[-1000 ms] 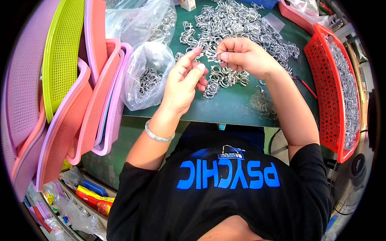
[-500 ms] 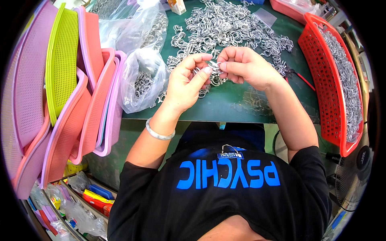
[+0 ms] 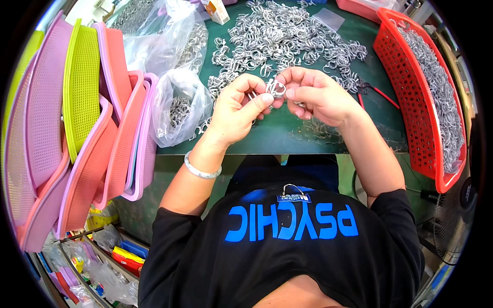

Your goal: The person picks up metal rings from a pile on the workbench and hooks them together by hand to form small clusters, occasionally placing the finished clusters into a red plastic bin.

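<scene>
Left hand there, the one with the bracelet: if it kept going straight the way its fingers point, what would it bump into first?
The left hand points up and to the right, at the small metal clip pinched between both hands. It already touches that, so next it would likely meet the right hand, then the clip pile.

A small silvery metal clip (image 3: 276, 88), looped wire, is held above the green table, pinched between both hands' fingertips
</scene>
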The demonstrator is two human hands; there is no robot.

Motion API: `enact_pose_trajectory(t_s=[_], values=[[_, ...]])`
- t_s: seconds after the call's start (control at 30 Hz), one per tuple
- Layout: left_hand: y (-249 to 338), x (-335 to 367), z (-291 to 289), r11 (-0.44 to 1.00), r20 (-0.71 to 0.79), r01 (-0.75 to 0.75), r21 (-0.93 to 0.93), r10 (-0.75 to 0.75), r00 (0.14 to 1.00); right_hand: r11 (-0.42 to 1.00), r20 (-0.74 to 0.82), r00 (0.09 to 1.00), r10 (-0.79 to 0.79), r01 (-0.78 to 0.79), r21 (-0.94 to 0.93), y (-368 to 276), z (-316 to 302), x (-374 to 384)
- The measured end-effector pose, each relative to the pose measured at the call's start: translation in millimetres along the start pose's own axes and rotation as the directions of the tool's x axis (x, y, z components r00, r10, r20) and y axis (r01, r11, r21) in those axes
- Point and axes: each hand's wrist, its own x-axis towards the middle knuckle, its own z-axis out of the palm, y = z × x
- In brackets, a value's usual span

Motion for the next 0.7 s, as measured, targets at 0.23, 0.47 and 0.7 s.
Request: enact_pose_trajectory(t_s=[0.23,0.47,0.7], values=[[-3,-1,2,1.0,0.024,0.003,0.01,-0.004,1.0,0.996,-0.084,0.994,-0.072,0.067,-0.064,4,6,-5],[0,-3,4,1.0,0.035,0.011,0.021,-0.012,0.999,0.973,-0.148,0.974,-0.174,0.146,-0.181,5,11,-9],[0,-3,10,0.995,-0.022,0.037,0.087,-0.035,0.999,0.766,-0.136,0.862,-0.489,0.349,-0.54,23,12,-9]])
